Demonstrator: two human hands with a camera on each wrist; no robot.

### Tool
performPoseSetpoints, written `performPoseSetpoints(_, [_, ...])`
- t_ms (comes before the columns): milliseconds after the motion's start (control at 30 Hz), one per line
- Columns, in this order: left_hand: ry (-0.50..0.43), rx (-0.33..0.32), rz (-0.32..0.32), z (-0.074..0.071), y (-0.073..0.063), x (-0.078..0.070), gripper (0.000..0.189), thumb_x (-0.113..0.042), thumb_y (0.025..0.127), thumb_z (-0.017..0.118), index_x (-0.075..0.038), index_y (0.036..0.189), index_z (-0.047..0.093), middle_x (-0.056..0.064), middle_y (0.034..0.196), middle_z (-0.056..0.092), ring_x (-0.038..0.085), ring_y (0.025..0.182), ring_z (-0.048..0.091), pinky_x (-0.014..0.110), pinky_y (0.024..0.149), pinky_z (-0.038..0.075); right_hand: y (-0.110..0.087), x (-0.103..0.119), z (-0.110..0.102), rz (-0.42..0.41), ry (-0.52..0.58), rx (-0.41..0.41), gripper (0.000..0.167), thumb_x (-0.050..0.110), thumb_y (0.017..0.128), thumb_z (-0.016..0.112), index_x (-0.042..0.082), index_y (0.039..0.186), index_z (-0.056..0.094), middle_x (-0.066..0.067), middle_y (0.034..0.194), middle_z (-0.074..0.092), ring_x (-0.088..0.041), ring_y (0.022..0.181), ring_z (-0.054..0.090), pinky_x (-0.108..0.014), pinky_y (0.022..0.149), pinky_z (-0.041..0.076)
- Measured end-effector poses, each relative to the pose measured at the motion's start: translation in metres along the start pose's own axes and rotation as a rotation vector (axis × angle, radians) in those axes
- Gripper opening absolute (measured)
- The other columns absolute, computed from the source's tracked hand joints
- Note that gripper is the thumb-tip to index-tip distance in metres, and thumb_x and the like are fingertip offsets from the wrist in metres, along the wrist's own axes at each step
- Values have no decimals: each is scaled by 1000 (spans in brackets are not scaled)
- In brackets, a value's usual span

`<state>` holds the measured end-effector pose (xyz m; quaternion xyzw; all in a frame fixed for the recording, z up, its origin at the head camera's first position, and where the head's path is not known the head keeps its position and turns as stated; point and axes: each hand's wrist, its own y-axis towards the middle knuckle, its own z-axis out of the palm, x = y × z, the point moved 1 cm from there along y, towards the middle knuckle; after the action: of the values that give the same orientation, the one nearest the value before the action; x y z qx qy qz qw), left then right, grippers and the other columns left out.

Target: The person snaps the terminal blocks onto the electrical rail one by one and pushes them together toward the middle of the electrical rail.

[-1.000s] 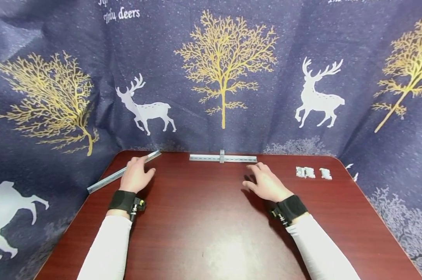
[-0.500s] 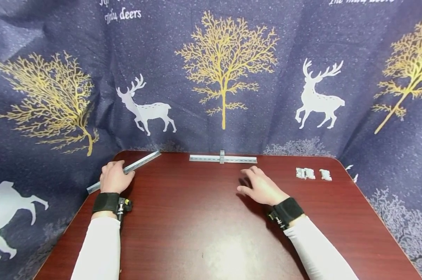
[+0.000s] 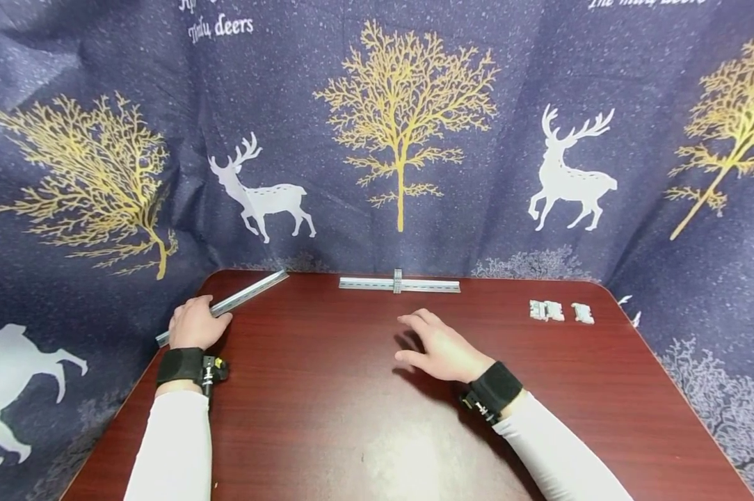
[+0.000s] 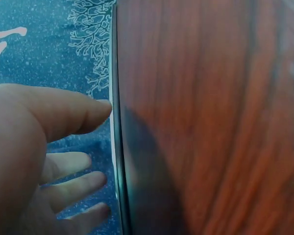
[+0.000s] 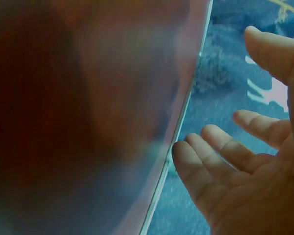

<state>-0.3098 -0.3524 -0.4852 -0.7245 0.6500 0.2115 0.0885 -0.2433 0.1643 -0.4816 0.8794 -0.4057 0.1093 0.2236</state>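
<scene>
On the left of the table, my left hand [image 3: 195,324] lies over the lower part of a slotted metal rail [image 3: 248,291], hiding a stretch of it. The left wrist view shows the thumb [image 4: 78,112] and fingers [image 4: 73,191] apart, with nothing between them. My right hand [image 3: 442,346] hovers over the middle of the table, fingers loosely extended and holding nothing. Beyond it, at the back edge, lies a second slotted metal rail [image 3: 364,283] with a short metal piece [image 3: 397,281] across its middle.
Small white plastic pieces [image 3: 546,310] sit close together at the back right, with a single similar piece [image 3: 582,313] beside them. The dark red table [image 3: 327,390] backs onto a blue cloth [image 3: 452,229] printed with deer and trees.
My left hand has moved left and toward me along the angled rail, uncovering its far part. My right hand has shifted left and nearer, away from the back rail.
</scene>
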Motion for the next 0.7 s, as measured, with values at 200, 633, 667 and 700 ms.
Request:
performPoseSetpoints(200, [8,31,-14,-3,-1,4,73,-33,101,70,13,153,49,46,144,54,72,126,49,79,104,42,10,15,12,-39,12,31,75,44,98,86,2,154,59,-11,142,61,-26,132,61,-42,114,51])
performPoseSetpoints(633, [18,69,13,-3,-1,8,59,-26,102,73,8,147,59,40,141,60,67,122,50,78,95,46,42,50,38,-98,7,106,73,49,101,82,6,155,60,-7,140,61,-21,125,62,-38,110,53])
performPoseSetpoints(667, [22,69,19,-4,-1,7,56,-24,101,73,7,146,61,39,139,62,66,120,51,78,93,47,45,53,40,-94,11,114,73,49,101,81,7,155,60,-7,141,61,-21,125,62,-38,110,53])
performPoseSetpoints(700, [29,69,26,-5,-2,6,54,-22,101,74,7,145,62,38,137,63,66,120,53,78,92,48,48,56,41,-91,12,124,73,50,101,81,7,156,59,-7,141,61,-21,126,61,-38,110,53])
